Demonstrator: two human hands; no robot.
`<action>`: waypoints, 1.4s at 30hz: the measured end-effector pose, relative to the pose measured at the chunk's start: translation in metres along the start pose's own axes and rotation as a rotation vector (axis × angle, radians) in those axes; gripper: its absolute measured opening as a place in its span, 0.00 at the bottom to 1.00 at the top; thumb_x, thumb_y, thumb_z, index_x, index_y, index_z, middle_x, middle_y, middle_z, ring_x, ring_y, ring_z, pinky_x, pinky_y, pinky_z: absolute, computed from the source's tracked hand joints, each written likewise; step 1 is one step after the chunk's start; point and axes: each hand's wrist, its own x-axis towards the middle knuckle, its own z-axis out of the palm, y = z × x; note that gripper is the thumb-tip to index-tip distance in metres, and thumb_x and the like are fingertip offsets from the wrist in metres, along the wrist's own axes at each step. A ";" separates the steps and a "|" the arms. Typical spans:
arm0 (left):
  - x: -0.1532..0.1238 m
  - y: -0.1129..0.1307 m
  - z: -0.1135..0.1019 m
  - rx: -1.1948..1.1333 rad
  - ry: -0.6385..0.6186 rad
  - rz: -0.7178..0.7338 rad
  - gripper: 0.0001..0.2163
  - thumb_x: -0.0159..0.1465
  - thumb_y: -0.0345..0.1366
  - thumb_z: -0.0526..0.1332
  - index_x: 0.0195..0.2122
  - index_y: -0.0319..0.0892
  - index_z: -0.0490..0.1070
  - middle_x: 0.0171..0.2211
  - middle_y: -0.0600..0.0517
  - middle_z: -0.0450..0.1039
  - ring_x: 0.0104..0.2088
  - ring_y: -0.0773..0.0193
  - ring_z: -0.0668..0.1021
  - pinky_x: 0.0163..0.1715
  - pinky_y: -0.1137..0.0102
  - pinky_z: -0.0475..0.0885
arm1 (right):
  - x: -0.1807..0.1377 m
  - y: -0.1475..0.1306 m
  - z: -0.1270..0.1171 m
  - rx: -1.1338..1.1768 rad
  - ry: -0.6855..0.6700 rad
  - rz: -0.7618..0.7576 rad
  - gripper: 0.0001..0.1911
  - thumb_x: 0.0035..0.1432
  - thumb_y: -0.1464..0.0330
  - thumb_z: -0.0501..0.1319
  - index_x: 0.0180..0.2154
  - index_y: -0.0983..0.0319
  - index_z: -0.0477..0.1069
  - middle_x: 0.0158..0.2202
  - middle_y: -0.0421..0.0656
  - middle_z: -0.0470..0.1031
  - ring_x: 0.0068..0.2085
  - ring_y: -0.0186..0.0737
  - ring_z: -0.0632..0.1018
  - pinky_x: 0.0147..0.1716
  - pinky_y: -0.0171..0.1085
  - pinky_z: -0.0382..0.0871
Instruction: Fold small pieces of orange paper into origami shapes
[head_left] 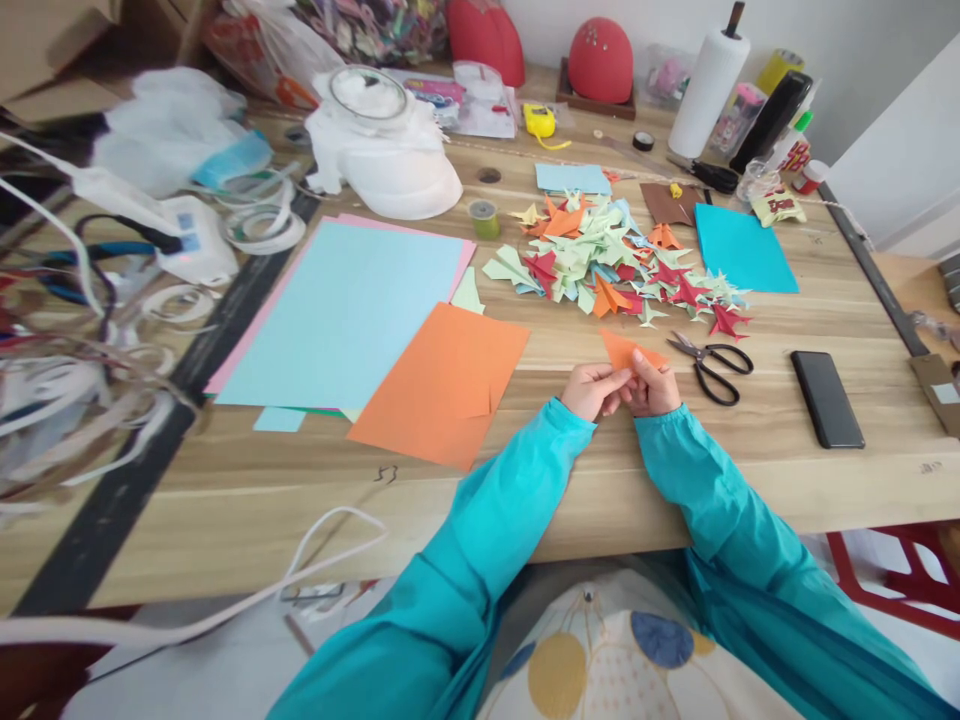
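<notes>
A small folded piece of orange paper (616,349) is pinched between my two hands, just above the table. My left hand (592,391) grips its lower left part with thumb and fingers. On its right side, my right hand (655,388) presses it under the thumb. Beyond the hands lies a heap of folded paper cranes (600,245) in green, orange, red and blue. Black-handled scissors (712,365) rest just right of my right hand. To the left, a larger orange sheet (442,385) with a cut in it overlaps a stack of light blue and pink paper (349,300).
A phone (827,400) lies at the right. Behind stand a bright blue sheet (746,248), a green thread spool (484,219), a yellow tape measure (539,121) and a white roll (709,95). Cables and a power strip (187,240) crowd the left; a white cord (300,570) crosses the front edge.
</notes>
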 end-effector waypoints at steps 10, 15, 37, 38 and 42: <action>-0.001 0.005 -0.003 0.007 0.046 -0.033 0.15 0.46 0.45 0.64 0.21 0.34 0.71 0.13 0.53 0.67 0.08 0.74 0.63 0.08 0.76 0.51 | 0.001 -0.007 0.001 0.030 0.052 -0.118 0.30 0.51 0.53 0.56 0.06 0.60 0.53 0.03 0.34 0.50 0.06 0.26 0.51 0.07 0.31 0.38; -0.003 0.007 -0.002 0.092 0.090 -0.012 0.15 0.47 0.45 0.64 0.20 0.36 0.70 0.13 0.55 0.66 0.08 0.76 0.62 0.08 0.76 0.50 | 0.002 -0.006 -0.001 0.062 0.099 -0.134 0.29 0.53 0.56 0.56 0.06 0.60 0.54 0.03 0.34 0.49 0.07 0.26 0.51 0.08 0.31 0.37; -0.002 0.006 -0.002 0.138 0.096 0.035 0.19 0.46 0.51 0.63 0.18 0.38 0.64 0.09 0.58 0.59 0.07 0.77 0.58 0.08 0.77 0.47 | 0.004 -0.009 0.000 -0.001 0.111 -0.028 0.33 0.50 0.46 0.51 0.07 0.60 0.49 0.02 0.34 0.47 0.06 0.25 0.50 0.06 0.29 0.38; -0.002 0.006 -0.002 0.130 0.093 0.033 0.19 0.46 0.51 0.63 0.18 0.38 0.64 0.09 0.58 0.60 0.07 0.77 0.58 0.08 0.77 0.46 | 0.004 -0.009 0.001 -0.006 0.108 -0.022 0.33 0.50 0.45 0.50 0.07 0.60 0.49 0.02 0.34 0.47 0.06 0.25 0.50 0.06 0.29 0.39; -0.003 0.007 -0.002 0.070 0.094 0.046 0.18 0.47 0.50 0.63 0.20 0.38 0.65 0.11 0.58 0.61 0.07 0.77 0.59 0.07 0.77 0.46 | 0.005 -0.010 0.000 0.006 0.096 -0.003 0.33 0.50 0.44 0.48 0.07 0.60 0.50 0.03 0.34 0.47 0.06 0.25 0.50 0.06 0.29 0.39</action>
